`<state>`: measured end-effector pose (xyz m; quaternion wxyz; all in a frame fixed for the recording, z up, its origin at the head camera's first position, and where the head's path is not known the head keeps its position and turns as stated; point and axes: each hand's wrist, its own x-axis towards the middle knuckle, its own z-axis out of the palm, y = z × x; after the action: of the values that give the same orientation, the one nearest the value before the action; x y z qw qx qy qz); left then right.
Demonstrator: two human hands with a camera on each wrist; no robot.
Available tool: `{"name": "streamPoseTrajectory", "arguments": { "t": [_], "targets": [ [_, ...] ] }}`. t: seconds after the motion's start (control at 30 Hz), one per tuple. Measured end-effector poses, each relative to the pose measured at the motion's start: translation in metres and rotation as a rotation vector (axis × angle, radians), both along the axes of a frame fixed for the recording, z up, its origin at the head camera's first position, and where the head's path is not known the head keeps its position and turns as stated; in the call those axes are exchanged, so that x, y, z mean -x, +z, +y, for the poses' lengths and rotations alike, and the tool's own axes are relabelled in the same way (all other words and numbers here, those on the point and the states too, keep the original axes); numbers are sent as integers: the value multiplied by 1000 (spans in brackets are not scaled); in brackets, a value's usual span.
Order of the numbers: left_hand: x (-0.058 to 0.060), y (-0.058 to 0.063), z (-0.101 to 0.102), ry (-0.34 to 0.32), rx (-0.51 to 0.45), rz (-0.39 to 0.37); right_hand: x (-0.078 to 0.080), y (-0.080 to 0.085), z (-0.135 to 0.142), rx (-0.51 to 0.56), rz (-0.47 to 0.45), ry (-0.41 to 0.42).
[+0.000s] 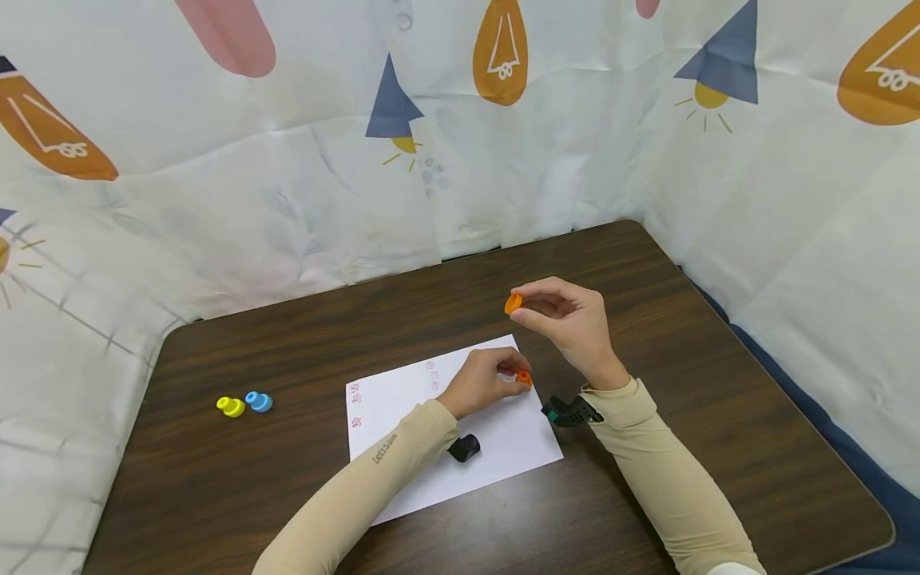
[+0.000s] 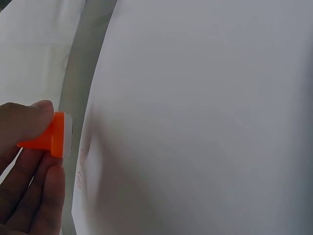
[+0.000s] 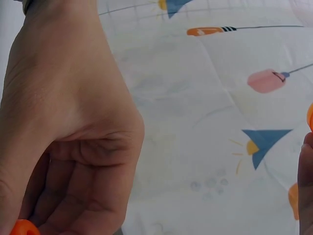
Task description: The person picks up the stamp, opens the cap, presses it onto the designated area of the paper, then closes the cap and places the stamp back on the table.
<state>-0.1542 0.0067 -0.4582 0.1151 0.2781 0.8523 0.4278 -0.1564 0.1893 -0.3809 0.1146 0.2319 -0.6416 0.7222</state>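
On the right of the white paper (image 1: 503, 443), my left hand (image 1: 480, 383) pinches an orange toy stamp (image 1: 525, 378) between thumb and fingers. The left wrist view shows this stamp (image 2: 57, 134) with its pale face turned toward the paper. My right hand (image 1: 575, 323) is raised beyond the paper's far right corner, holding a small orange cap (image 1: 513, 303) between thumb and fingertips. In the right wrist view the left hand (image 3: 73, 117) fills the left side, while the cap (image 3: 310, 117) just enters at the right edge. Small red stamped marks (image 1: 356, 393) dot the paper's left and far parts.
A yellow stamp (image 1: 231, 406) and a blue stamp (image 1: 259, 401) stand side by side on the dark wooden table (image 1: 251, 479), left of the paper. Black devices sit at both wrists, the left one (image 1: 465, 448) over the paper. A patterned white curtain (image 1: 287, 176) hangs behind the table.
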Motion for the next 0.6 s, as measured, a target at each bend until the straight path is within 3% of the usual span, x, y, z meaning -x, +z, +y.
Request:
{"name": "streamPoseTrajectory", "arguments": {
  "t": [0.6],
  "targets": [
    [3, -4, 4, -1, 63, 14, 1, 0, 2, 7, 8, -8]
  ]
}}
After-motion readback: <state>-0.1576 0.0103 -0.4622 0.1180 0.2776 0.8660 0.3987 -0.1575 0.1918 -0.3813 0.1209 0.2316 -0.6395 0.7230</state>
